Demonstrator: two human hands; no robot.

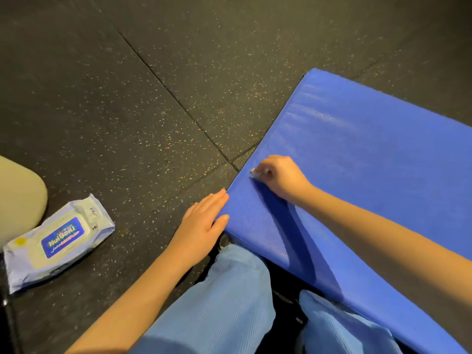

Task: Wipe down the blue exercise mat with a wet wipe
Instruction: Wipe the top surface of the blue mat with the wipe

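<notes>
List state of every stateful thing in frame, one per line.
blue exercise mat: flat on the floor, shiny streaks near far corner
wet wipe: bunched, pressed on the mat near its edge
wipes pack: on the floor, flip lid closed
left hand: flat, fingers straight, at the mat's edge
right hand: curled round the wet wipe

The wet wipe (256, 172) is nearly swallowed by the right hand (278, 177). Only a pale scrap pokes out past the curled fingers, so how it is folded can't be told. The blue mat (370, 154) runs off the right and bottom edges, and the right forearm (383, 231) and knees (237, 290) cover part of its near side. A beige shape (18, 200) is cut off at the left and can't be identified. The small print on the wipes pack (58, 241) is too fine to read. The dark patch between the knees is unclear.
</notes>
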